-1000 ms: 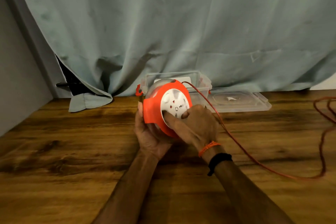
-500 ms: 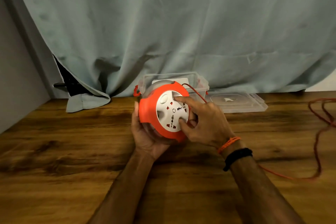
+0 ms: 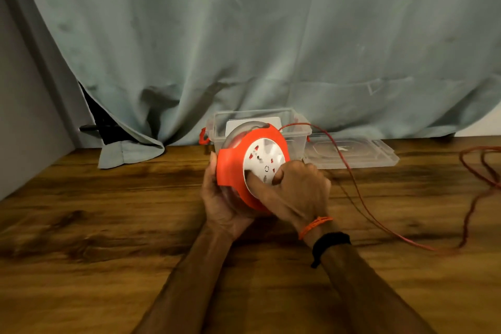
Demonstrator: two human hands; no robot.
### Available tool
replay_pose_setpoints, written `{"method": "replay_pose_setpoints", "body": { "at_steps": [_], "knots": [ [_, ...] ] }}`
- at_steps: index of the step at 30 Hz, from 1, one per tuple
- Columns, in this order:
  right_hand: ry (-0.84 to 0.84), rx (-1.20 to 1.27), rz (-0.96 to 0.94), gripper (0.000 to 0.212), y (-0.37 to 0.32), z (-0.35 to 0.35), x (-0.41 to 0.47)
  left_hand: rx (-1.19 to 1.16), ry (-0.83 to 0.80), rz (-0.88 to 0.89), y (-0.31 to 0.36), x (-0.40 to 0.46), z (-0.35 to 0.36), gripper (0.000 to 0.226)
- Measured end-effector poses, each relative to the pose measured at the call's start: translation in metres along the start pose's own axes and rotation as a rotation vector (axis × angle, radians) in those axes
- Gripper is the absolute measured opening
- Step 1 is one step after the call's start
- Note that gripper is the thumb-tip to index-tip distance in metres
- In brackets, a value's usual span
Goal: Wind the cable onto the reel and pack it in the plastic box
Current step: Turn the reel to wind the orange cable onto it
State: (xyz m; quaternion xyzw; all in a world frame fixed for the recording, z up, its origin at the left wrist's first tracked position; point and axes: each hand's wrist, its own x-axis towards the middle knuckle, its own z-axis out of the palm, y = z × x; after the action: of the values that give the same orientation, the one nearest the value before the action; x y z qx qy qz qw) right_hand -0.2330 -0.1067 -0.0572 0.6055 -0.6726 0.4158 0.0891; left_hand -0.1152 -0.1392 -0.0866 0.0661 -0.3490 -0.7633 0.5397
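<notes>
Wooden surface (image 3: pixel 108 225) carries loose cable (image 3: pixel 360 198) toward the right edge that may snag while the left hand (image 3: pixel 222 203) cups the reel (image 3: pixel 244 168) and the right hand (image 3: pixel 301 190) grips its dial.

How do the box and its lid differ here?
The box stands upright and deep behind the reel; the lid lies flat and shallow to its right. The reel hides part of the box; the lid shows almost whole, crossed by the cable. Both are clear plastic.
</notes>
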Motion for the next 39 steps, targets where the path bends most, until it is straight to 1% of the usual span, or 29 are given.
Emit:
{"method": "replay_pose_setpoints", "body": {
  "at_steps": [2, 3, 7, 8, 10, 11, 12, 13, 14, 16, 19, 21, 23, 25, 27, 29, 32, 35, 37, 39],
  "knots": [
    [-0.041, 0.085, 0.059, 0.084, -0.003, 0.003, -0.002, 0.011, 0.031, -0.003, -0.001, 0.0, -0.001, 0.085],
    [-0.05, 0.093, 0.059, 0.083, -0.003, 0.004, -0.003, 0.017, 0.037, 0.001, -0.001, 0.001, -0.002, 0.084],
    [-0.079, 0.105, -0.024, 0.076, -0.002, -0.007, 0.003, 0.015, 0.022, 0.012, 0.002, 0.001, -0.004, 0.077],
    [-0.065, 0.141, -0.055, 0.069, 0.002, -0.012, 0.006, 0.006, 0.023, 0.008, 0.003, 0.0, -0.005, 0.077],
    [-0.058, 0.222, -0.159, 0.048, 0.013, -0.021, 0.014, 0.011, 0.02, 0.002, 0.004, 0.0, -0.006, 0.077],
    [-0.085, 0.242, -0.23, 0.04, 0.018, -0.025, 0.016, 0.022, 0.02, 0.002, 0.003, 0.0, -0.007, 0.076],
    [-0.124, 0.242, -0.301, 0.037, 0.022, -0.028, 0.019, 0.03, 0.027, 0.002, 0.003, 0.0, -0.007, 0.075],
    [-0.166, 0.225, -0.354, 0.041, 0.024, -0.03, 0.02, 0.031, 0.038, 0.002, 0.003, 0.0, -0.008, 0.075],
    [-0.2, 0.199, -0.391, 0.05, 0.026, -0.03, 0.021, 0.028, 0.047, 0.002, 0.002, 0.0, -0.008, 0.075],
    [-0.231, 0.123, -0.427, 0.064, 0.028, -0.029, 0.021, 0.027, 0.043, -0.003, 0.003, 0.0, -0.007, 0.076],
    [-0.258, 0.044, -0.404, 0.07, 0.03, -0.024, 0.019, 0.034, 0.009, -0.016, 0.003, -0.001, -0.005, 0.078],
    [-0.204, 0.002, -0.401, 0.069, 0.032, -0.022, 0.019, 0.03, 0.013, -0.02, 0.002, -0.001, -0.005, 0.083],
    [-0.149, -0.029, -0.389, 0.068, 0.032, -0.021, 0.016, 0.029, 0.021, -0.015, 0.002, -0.001, -0.004, 0.082],
    [-0.093, -0.067, -0.321, 0.066, 0.028, -0.017, 0.011, 0.023, 0.008, -0.006, 0.001, -0.001, -0.003, 0.084],
    [-0.032, -0.093, -0.214, 0.065, 0.021, -0.009, 0.006, 0.021, 0.004, -0.005, 0.001, -0.001, -0.003, 0.085],
    [-0.029, -0.05, -0.106, 0.071, 0.012, -0.002, 0.003, 0.027, 0.03, -0.002, 0.0, 0.0, -0.003, 0.077],
    [-0.05, 0.098, -0.002, 0.082, 0.004, 0.004, -0.001, 0.032, 0.074, -0.005, 0.0, 0.001, -0.006, 0.069],
    [-0.077, 0.094, -0.01, 0.083, 0.003, 0.002, 0.001, 0.028, 0.058, -0.005, 0.0, 0.0, -0.006, 0.071],
    [-0.094, 0.09, -0.074, 0.075, 0.007, -0.005, 0.005, 0.04, 0.016, -0.001, 0.001, 0.0, -0.004, 0.076],
    [-0.096, 0.15, -0.152, 0.062, 0.016, -0.016, 0.013, 0.029, -0.015, -0.005, 0.002, 0.0, -0.004, 0.079]
  ]
}}
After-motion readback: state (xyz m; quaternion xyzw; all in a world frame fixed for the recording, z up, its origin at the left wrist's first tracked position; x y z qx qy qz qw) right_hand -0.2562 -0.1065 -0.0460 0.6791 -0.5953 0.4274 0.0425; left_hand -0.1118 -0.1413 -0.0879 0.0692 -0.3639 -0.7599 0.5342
